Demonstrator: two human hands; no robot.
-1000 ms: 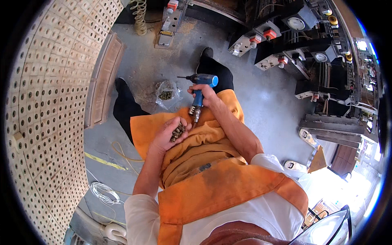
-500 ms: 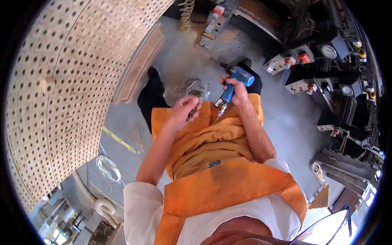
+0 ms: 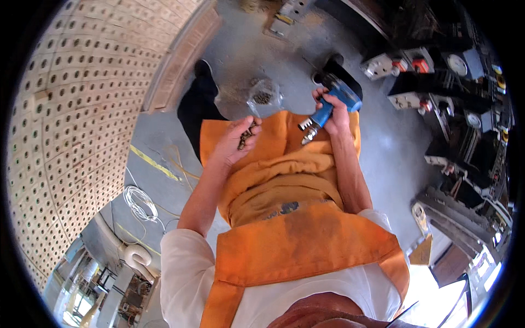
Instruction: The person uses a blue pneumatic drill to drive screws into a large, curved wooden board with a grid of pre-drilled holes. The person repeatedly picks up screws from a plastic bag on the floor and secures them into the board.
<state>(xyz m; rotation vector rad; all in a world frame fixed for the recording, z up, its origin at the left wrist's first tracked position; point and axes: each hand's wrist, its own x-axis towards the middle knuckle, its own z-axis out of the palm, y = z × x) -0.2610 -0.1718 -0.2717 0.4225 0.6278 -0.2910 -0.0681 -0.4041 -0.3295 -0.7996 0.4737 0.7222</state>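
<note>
My left hand, palm partly up in front of the orange apron, is closed around several small brass-coloured metal pieces that look like threaded inserts. Just beyond it a clear plastic bag with more such pieces lies on the floor between my feet. A blue pistol-shaped air impact wrench is in my right hand, fingers wrapped round its handle. Its nose points away from me, over the dark trouser leg, and the metal hose fitting hangs below the grip.
At my left stands a big wooden panel full of rows of dark-ringed holes. Machinery with gauges and red knobs lines the right side. A white cable coil and a ribbed hose lie on the floor at the lower left.
My left hand has turned and come slightly nearer, showing the metal pieces. The right hand has moved right with the wrench. The view has tilted, and the bag now shows more fully.
</note>
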